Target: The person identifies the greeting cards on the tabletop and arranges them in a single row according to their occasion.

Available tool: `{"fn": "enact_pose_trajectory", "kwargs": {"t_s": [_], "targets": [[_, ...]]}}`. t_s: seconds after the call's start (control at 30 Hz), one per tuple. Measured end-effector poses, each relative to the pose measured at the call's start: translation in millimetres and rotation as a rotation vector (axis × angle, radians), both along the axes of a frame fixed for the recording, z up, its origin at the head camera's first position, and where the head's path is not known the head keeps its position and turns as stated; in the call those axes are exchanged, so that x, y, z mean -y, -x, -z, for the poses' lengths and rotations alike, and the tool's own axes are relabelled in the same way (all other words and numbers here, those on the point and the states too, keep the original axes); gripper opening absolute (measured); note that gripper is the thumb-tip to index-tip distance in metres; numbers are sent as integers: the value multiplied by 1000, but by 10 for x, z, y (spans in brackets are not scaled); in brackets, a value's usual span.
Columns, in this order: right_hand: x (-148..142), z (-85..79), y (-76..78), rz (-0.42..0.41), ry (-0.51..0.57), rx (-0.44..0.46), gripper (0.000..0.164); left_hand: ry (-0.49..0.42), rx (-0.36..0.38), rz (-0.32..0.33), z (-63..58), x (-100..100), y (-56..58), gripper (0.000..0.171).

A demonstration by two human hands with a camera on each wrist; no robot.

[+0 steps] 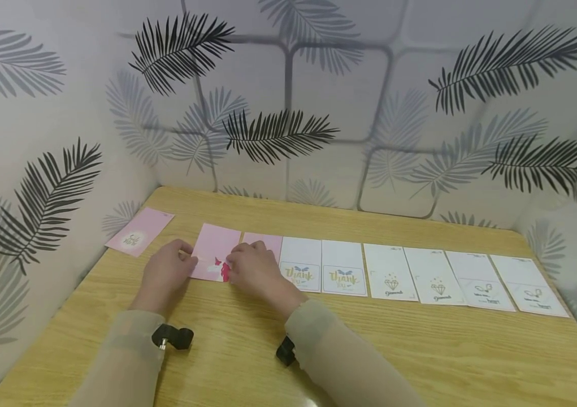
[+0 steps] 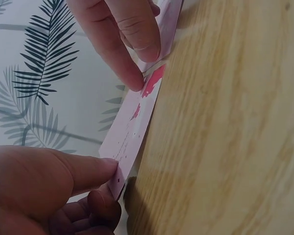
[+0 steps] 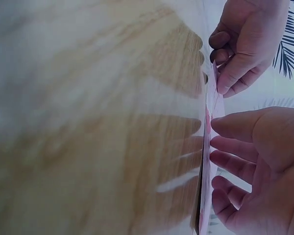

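A pink card (image 1: 217, 242) with a white and red picture along its lower part lies at the left end of a row of cards. My left hand (image 1: 167, 270) pinches its left edge, the thumb (image 2: 93, 171) on top and a curled finger at the edge. With fairly straight fingers, my right hand (image 1: 257, 271) touches the card's right side near the red picture. Just under and beyond that hand lies a second pink card (image 1: 267, 239), partly hidden by it.
Rightward the row continues with white "thank you" cards (image 1: 300, 249), diamond cards (image 1: 390, 263) and leaf-sketch cards (image 1: 476, 268). Another pink card (image 1: 148, 223) with gold lettering lies apart at the left table edge. Leaf-patterned walls (image 1: 319, 96) bound the wooden table (image 1: 420, 362).
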State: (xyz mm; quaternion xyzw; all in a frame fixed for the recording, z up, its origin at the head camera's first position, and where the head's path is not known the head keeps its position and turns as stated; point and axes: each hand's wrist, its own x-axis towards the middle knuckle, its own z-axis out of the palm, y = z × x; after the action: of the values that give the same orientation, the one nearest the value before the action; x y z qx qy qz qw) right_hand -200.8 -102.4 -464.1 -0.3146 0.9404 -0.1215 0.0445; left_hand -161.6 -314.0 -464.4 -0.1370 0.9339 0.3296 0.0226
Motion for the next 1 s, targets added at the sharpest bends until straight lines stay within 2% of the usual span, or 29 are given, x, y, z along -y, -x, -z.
{"fn": "enact_pose_trajectory", "kwargs": {"t_s": [0.3, 1.0], "targets": [[-24, 4, -14, 1, 16, 14, 39, 40, -4, -7, 33, -25, 12, 35], [-35, -1, -35, 14, 34, 26, 39, 98, -5, 11, 22, -42, 25, 33]]}}
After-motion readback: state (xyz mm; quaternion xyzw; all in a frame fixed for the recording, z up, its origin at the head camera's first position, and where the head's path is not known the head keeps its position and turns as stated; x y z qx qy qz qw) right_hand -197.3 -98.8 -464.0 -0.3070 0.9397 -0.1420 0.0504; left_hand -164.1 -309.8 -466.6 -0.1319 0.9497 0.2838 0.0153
